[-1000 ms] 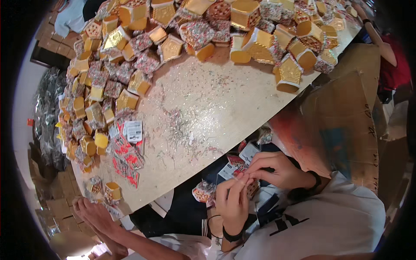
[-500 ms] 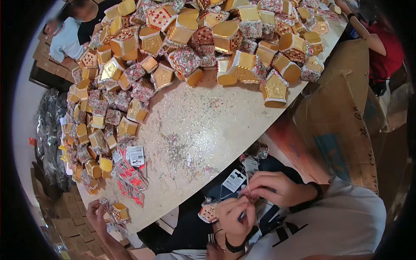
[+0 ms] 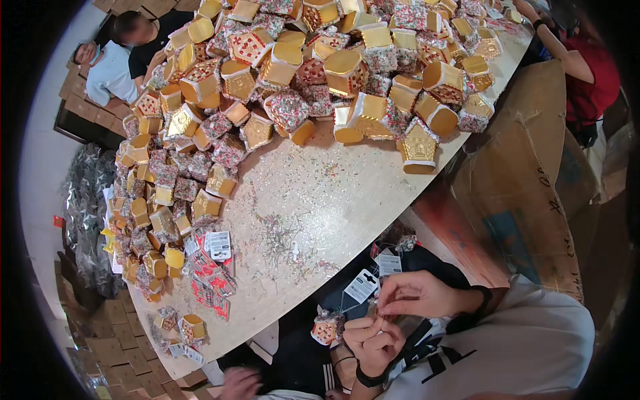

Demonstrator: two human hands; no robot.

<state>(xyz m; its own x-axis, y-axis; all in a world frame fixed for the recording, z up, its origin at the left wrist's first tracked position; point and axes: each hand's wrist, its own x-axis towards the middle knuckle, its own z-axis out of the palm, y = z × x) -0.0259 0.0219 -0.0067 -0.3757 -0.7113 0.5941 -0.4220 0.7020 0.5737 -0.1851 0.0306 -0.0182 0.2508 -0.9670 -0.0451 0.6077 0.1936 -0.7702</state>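
Observation:
My left hand [image 3: 375, 343] and my right hand [image 3: 421, 295] meet fingertip to fingertip over my lap, both closed in a pinch. What they pinch is too small to make out. Right beside them is a white hang tag [image 3: 362, 285] with a slot, a thin string running down from it. A small house-shaped ornament [image 3: 326, 329] with a red-patterned front lies left of my left hand. Another white tag [image 3: 387, 262] and a sprinkle-coated ornament [image 3: 405, 243] rest beyond my right hand.
A big pile of gold, sprinkle-coated house ornaments [image 3: 287, 110] covers the far table [image 3: 320, 227]. Red cards [image 3: 210, 280] and tagged ornaments [image 3: 192, 328] lie at its left. A cardboard box [image 3: 513, 180] stands right. A co-worker's hand [image 3: 240, 383] is at lower left; others work beyond.
The co-worker's hand has left the ornaments at the table's left corner and moved down and right. My hands stay together with slightly shifted fingers. The whole view has shifted a little.

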